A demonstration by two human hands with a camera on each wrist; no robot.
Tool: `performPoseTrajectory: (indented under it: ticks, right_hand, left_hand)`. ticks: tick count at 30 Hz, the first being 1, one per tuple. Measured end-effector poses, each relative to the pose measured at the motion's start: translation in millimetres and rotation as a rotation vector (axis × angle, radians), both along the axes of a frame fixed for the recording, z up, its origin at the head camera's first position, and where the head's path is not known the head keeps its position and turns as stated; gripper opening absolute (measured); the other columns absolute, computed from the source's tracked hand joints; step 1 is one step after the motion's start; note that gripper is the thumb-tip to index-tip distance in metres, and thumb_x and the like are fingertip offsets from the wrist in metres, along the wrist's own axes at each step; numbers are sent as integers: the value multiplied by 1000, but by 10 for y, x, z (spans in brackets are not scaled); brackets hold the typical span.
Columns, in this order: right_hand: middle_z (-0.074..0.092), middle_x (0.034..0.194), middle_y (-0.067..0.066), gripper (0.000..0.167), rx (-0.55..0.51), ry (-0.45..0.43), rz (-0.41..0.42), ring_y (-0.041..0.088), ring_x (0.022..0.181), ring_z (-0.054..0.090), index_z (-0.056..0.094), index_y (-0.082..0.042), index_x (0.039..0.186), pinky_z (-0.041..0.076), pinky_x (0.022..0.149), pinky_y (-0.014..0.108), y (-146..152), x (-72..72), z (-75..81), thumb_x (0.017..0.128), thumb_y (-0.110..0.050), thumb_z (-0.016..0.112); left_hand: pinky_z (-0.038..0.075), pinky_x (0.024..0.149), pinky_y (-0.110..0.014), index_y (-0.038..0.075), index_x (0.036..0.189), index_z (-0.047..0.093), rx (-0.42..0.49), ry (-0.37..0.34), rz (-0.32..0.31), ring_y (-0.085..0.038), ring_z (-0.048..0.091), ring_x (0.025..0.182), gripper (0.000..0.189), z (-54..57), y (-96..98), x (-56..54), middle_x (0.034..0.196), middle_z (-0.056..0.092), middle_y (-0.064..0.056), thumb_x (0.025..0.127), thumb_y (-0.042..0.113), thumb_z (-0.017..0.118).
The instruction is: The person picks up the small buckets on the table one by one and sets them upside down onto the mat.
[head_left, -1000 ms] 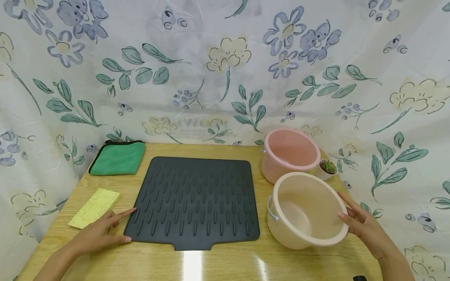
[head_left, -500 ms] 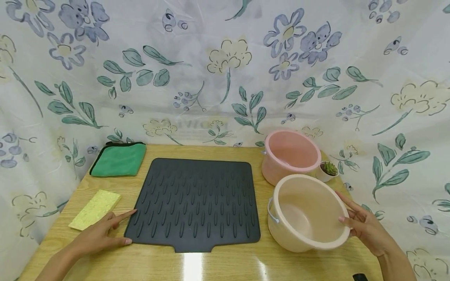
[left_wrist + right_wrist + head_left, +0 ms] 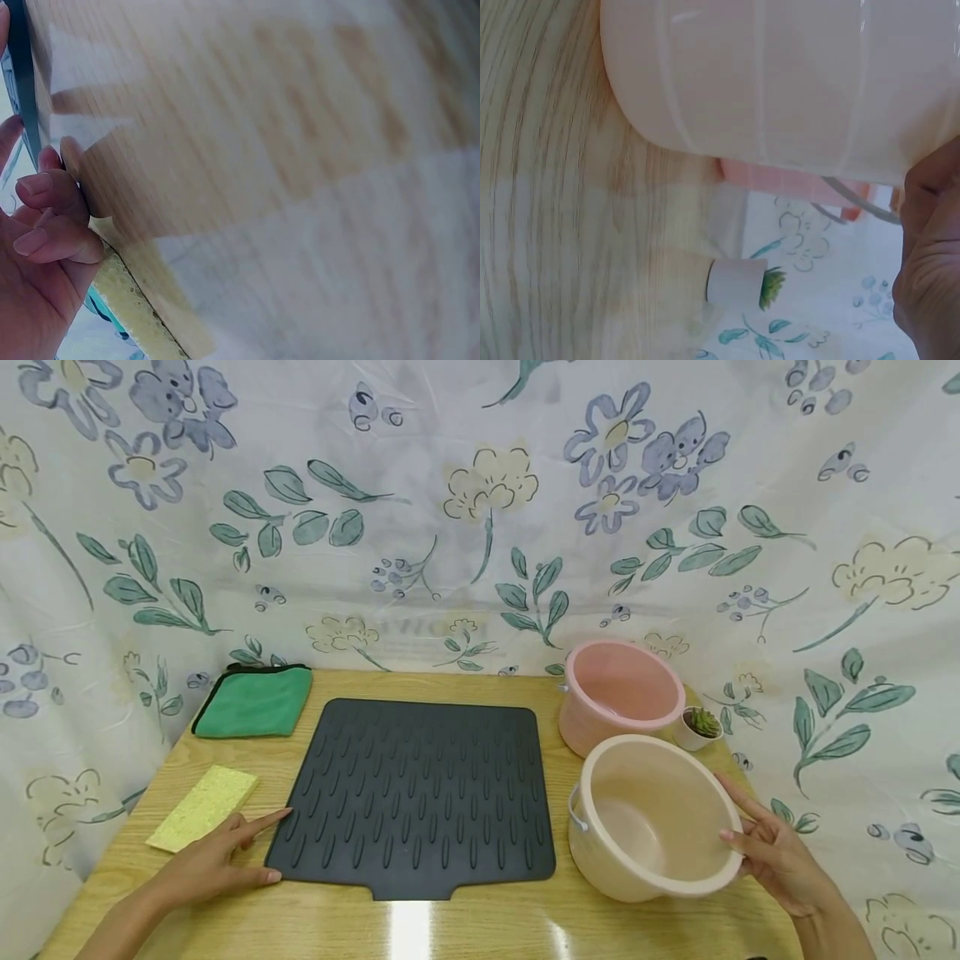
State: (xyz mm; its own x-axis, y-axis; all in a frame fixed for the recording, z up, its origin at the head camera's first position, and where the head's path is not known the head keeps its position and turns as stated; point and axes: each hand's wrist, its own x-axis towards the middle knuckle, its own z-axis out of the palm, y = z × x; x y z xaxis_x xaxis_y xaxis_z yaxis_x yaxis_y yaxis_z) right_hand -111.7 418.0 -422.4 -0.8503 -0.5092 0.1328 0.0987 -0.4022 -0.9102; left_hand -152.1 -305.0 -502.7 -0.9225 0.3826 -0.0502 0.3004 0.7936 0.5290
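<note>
My left hand [image 3: 213, 868] is at the dark grey ribbed mat [image 3: 420, 793]. Its straight index finger and thumb touch the mat's left edge and near-left corner. In the left wrist view, other fingers [image 3: 56, 217] of that hand are curled over the wood with nothing seen in them. My right hand [image 3: 780, 852] grips the right rim of a cream bucket [image 3: 637, 810], thumb over the rim and fingers outside. The bucket tilts slightly towards me. Its ribbed outer wall [image 3: 780, 82] fills the top of the right wrist view.
Behind the cream bucket stands a pink bucket [image 3: 581, 718], beside a small potted succulent [image 3: 701, 727]. A yellow sponge [image 3: 202, 806] and a folded green cloth [image 3: 255, 702] lie left of the mat. A flowered curtain [image 3: 450, 552] hangs behind the wooden table [image 3: 300, 918].
The cream bucket and my right hand have shifted very slightly left. My left hand stays at the mat's corner. The whole head view has dropped a little in frame.
</note>
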Motion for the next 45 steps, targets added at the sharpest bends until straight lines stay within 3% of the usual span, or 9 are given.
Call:
performPoseTrajectory:
  ticks: [6, 13, 19, 31, 45]
  right_hand:
    - [68, 117, 20, 75, -63, 21, -11, 33, 93, 72, 29, -25, 158, 58, 71, 38, -60, 28, -66, 98, 21, 21]
    - [52, 145, 15, 74, -234, 10, 12, 37, 111, 65, 32, -20, 157, 56, 80, 42, -138, 77, -108, 97, 21, 15]
    - [53, 144, 16, 71, -322, 13, -35, 36, 114, 64, 33, -14, 156, 54, 85, 44, -244, 101, -150, 97, 21, 14]
    - [47, 149, 15, 67, -469, -4, -6, 32, 124, 58, 28, -9, 157, 53, 93, 40, -573, 58, -232, 98, 16, 9]
    - [44, 151, 16, 63, -534, -10, 18, 31, 126, 56, 28, -7, 157, 53, 93, 41, -952, -59, -261, 99, 15, 13]
  left_hand:
    - [22, 52, -22, 24, 149, 47, 2, 2, -5, -1, 27, 64, 78, -5, 3, 7, 84, 36, 1, 82, 46, 78]
    - [22, 52, -22, 23, 149, 47, 7, 16, -6, -1, 26, 64, 78, -9, 4, 2, 84, 35, 2, 81, 45, 79]
    - [22, 52, -22, 23, 149, 47, 5, 19, -2, -1, 26, 64, 79, -17, -9, 10, 83, 35, 2, 81, 46, 79]
    - [22, 53, -22, 24, 149, 47, 8, 38, 5, -1, 26, 65, 79, -24, -31, 26, 83, 35, 2, 80, 46, 79]
    - [22, 53, -21, 25, 150, 45, 4, 51, 3, -1, 24, 64, 80, -32, -21, 28, 84, 34, 3, 80, 43, 80]
